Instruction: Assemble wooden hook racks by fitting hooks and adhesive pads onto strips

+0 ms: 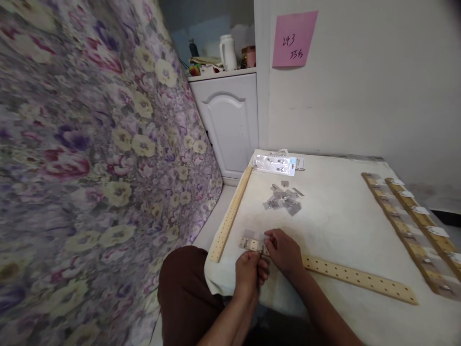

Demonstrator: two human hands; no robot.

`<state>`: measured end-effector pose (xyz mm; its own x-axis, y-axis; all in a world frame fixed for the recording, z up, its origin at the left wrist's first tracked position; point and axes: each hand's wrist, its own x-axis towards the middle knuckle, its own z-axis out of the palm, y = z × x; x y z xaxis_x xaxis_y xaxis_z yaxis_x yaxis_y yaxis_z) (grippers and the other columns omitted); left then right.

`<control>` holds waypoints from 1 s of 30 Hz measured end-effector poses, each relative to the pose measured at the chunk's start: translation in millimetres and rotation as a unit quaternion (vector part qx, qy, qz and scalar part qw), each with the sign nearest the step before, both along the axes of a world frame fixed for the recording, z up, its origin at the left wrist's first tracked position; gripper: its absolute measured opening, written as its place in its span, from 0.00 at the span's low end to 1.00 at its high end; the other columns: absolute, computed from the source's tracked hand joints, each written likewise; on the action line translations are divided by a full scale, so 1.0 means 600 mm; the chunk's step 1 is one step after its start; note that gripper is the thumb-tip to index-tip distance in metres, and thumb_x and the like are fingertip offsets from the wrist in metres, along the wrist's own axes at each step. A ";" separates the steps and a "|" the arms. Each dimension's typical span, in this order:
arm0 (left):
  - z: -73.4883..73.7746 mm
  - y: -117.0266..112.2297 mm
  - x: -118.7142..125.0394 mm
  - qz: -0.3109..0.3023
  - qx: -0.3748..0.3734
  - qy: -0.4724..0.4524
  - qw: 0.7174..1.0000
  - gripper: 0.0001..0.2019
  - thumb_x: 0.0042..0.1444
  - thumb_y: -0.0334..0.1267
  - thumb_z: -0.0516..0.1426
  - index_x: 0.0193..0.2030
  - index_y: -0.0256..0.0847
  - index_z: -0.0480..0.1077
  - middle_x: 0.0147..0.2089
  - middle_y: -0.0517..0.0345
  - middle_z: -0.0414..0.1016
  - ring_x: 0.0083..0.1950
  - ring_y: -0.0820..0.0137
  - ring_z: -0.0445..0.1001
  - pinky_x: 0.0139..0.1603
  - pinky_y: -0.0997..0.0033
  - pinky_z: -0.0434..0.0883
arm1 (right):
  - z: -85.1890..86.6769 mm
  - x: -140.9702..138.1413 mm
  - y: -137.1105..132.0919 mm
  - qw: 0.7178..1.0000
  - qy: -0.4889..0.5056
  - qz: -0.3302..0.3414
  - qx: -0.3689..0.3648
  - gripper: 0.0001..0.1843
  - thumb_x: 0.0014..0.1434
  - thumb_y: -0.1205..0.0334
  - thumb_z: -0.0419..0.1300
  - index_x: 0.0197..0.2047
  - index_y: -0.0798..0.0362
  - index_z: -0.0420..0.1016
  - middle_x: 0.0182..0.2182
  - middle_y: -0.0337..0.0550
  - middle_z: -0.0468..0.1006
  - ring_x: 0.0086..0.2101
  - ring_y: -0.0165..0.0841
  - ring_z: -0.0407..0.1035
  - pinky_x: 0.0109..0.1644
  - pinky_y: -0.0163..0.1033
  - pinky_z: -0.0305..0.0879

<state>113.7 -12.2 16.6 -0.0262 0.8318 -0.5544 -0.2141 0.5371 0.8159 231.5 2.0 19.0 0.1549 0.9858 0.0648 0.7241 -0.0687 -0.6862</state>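
Note:
A long tan strip with rows of small holes (360,278) lies across the near side of the white table (334,221). My left hand (249,271) is closed on the strip's left end at the table's front edge. My right hand (285,251) pinches a small clear packet (252,238) against that same end. Its fingers are pressed together. What sits inside the packet is too small to make out.
A pile of several small clear packets (284,198) lies mid-table, with a larger clear bag (277,164) behind it. Another holed strip (231,215) runs along the left edge. Two strips with packets attached (414,226) lie at the right. A floral cloth (90,168) hangs at left.

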 end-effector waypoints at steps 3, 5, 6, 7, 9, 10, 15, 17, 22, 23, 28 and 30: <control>0.000 -0.001 0.000 0.000 0.004 0.004 1.000 0.09 0.43 0.43 0.55 0.25 0.40 0.61 0.13 0.66 0.68 0.09 0.80 0.59 0.09 0.81 0.48 | -0.001 0.000 0.000 1.000 -0.006 -0.002 0.001 0.12 0.55 0.61 0.53 0.43 0.48 0.71 0.35 0.39 0.76 0.36 0.32 0.70 0.38 0.34 0.58; 0.001 -0.001 0.000 -0.001 0.007 0.006 1.000 0.09 0.44 0.42 0.55 0.25 0.40 0.61 0.14 0.66 0.68 0.09 0.80 0.59 0.09 0.81 0.48 | -0.002 0.000 0.000 1.000 -0.006 -0.002 0.004 0.12 0.55 0.61 0.53 0.43 0.47 0.71 0.34 0.38 0.76 0.36 0.32 0.70 0.38 0.34 0.58; 0.001 -0.001 0.000 -0.001 0.009 0.007 1.000 0.09 0.44 0.42 0.55 0.25 0.40 0.61 0.14 0.66 0.68 0.09 0.80 0.59 0.10 0.81 0.49 | -0.002 0.000 0.000 1.000 -0.005 -0.002 0.007 0.12 0.55 0.61 0.53 0.43 0.47 0.71 0.34 0.38 0.76 0.36 0.31 0.70 0.38 0.34 0.58; 0.001 -0.001 0.001 -0.001 0.011 0.009 1.000 0.08 0.45 0.42 0.55 0.25 0.40 0.60 0.14 0.66 0.68 0.09 0.80 0.59 0.10 0.81 0.49 | -0.003 0.000 0.000 1.000 -0.005 -0.002 0.009 0.12 0.55 0.61 0.53 0.43 0.47 0.71 0.34 0.38 0.76 0.36 0.31 0.70 0.38 0.34 0.58; 0.002 -0.001 0.001 0.000 0.013 0.013 1.000 0.08 0.45 0.41 0.54 0.25 0.40 0.60 0.14 0.66 0.68 0.09 0.81 0.59 0.10 0.81 0.48 | -0.004 -0.001 0.000 1.000 -0.007 -0.003 0.014 0.12 0.55 0.61 0.53 0.43 0.47 0.71 0.35 0.37 0.76 0.36 0.32 0.70 0.39 0.34 0.58; 0.002 -0.001 0.002 0.000 0.013 0.015 1.000 0.07 0.46 0.40 0.54 0.25 0.40 0.60 0.14 0.66 0.68 0.09 0.81 0.59 0.10 0.81 0.48 | -0.005 -0.001 -0.001 1.000 -0.008 -0.004 0.015 0.12 0.55 0.61 0.53 0.43 0.47 0.71 0.35 0.38 0.76 0.36 0.32 0.70 0.39 0.34 0.58; 0.001 -0.001 0.004 -0.002 0.012 0.026 1.000 0.05 0.48 0.38 0.52 0.26 0.40 0.61 0.14 0.66 0.68 0.09 0.80 0.59 0.09 0.81 0.48 | -0.004 0.000 -0.004 1.000 -0.001 -0.010 0.017 0.13 0.55 0.62 0.54 0.45 0.47 0.70 0.34 0.37 0.75 0.36 0.32 0.70 0.38 0.35 0.58; 0.000 -0.001 0.004 -0.003 0.011 0.029 1.000 0.05 0.48 0.38 0.52 0.25 0.40 0.61 0.14 0.66 0.68 0.09 0.81 0.58 0.09 0.81 0.48 | -0.003 0.000 -0.005 1.000 0.004 -0.011 0.020 0.14 0.55 0.62 0.53 0.45 0.48 0.69 0.34 0.37 0.75 0.36 0.32 0.70 0.38 0.35 0.58; 0.000 0.000 0.004 -0.010 0.011 0.031 0.999 0.06 0.47 0.39 0.53 0.25 0.40 0.61 0.14 0.65 0.68 0.09 0.80 0.58 0.09 0.81 0.48 | -0.002 0.001 -0.006 1.000 0.009 -0.009 0.019 0.13 0.54 0.63 0.53 0.43 0.48 0.70 0.34 0.37 0.75 0.36 0.32 0.70 0.38 0.34 0.58; 0.001 0.000 0.004 -0.011 0.011 0.031 0.999 0.07 0.46 0.39 0.54 0.24 0.40 0.61 0.14 0.65 0.68 0.09 0.80 0.58 0.09 0.81 0.48 | -0.003 0.001 -0.006 1.000 0.009 -0.010 0.018 0.12 0.54 0.63 0.53 0.43 0.47 0.70 0.34 0.37 0.75 0.36 0.32 0.70 0.38 0.34 0.58; 0.004 -0.001 0.004 -0.012 0.015 0.030 0.999 0.08 0.46 0.41 0.54 0.25 0.40 0.61 0.14 0.65 0.68 0.09 0.80 0.59 0.10 0.81 0.49 | -0.003 0.001 -0.006 1.000 0.006 -0.009 0.022 0.12 0.54 0.63 0.53 0.42 0.48 0.70 0.33 0.37 0.75 0.34 0.31 0.69 0.37 0.34 0.58; 0.004 -0.001 0.004 -0.012 0.014 0.031 0.999 0.08 0.46 0.41 0.54 0.25 0.40 0.61 0.14 0.65 0.68 0.09 0.80 0.59 0.10 0.80 0.48 | -0.004 0.002 -0.005 1.000 0.003 -0.007 0.023 0.12 0.54 0.63 0.53 0.42 0.49 0.70 0.32 0.37 0.74 0.34 0.31 0.69 0.37 0.34 0.58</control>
